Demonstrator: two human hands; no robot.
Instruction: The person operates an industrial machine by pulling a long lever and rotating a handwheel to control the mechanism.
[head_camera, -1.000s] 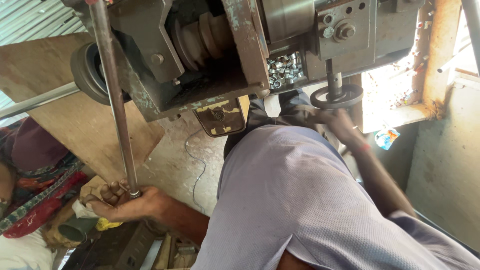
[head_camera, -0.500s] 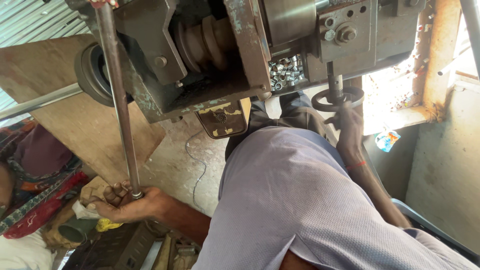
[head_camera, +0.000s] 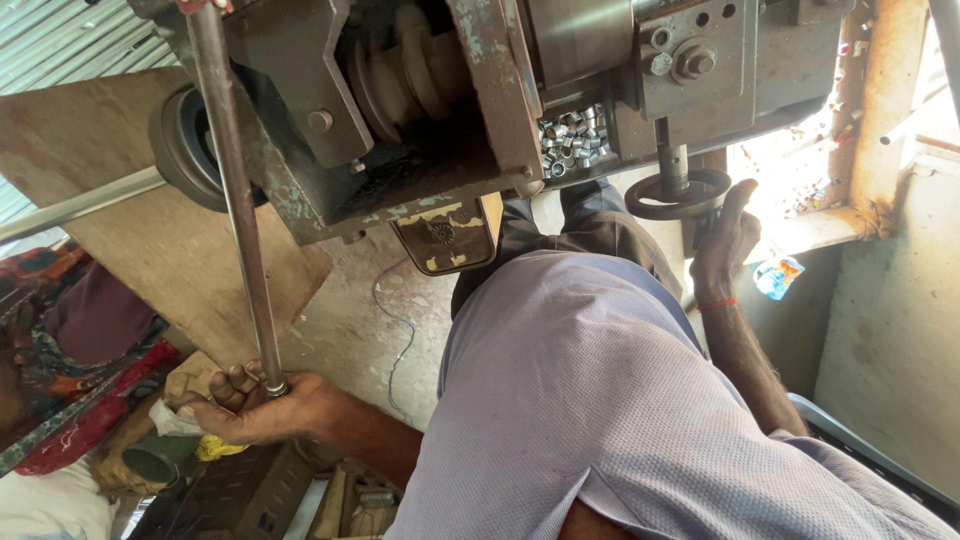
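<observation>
Basically a two-handed machine job: left hand (head_camera: 262, 408) is wrapped shut around the lower end of a long steel lever rod (head_camera: 236, 200) that runs up to the top of the heavy rusty machine (head_camera: 420, 120); thumb and fingers are curled tight, no gap showing. Right hand (head_camera: 728, 240) is up against the rim of the small black handwheel (head_camera: 680, 192) under the machine head, fingers loosely bent and partly open, touching the rim rather than clamped round it; exact contact on the far side is hidden. Judged from this, doing it well means keeping the rod grip low and firm for leverage, moving it smoothly, and turning the wheel in small steps with fingers clear of the spindle above. A tray of small metal rings (head_camera: 568, 140) sits inside the machine, between lever and wheel. Wooden board (head_camera: 120, 210) leans behind the rod; bare concrete floor (head_camera: 370, 320) below, cloth bundles left.
</observation>
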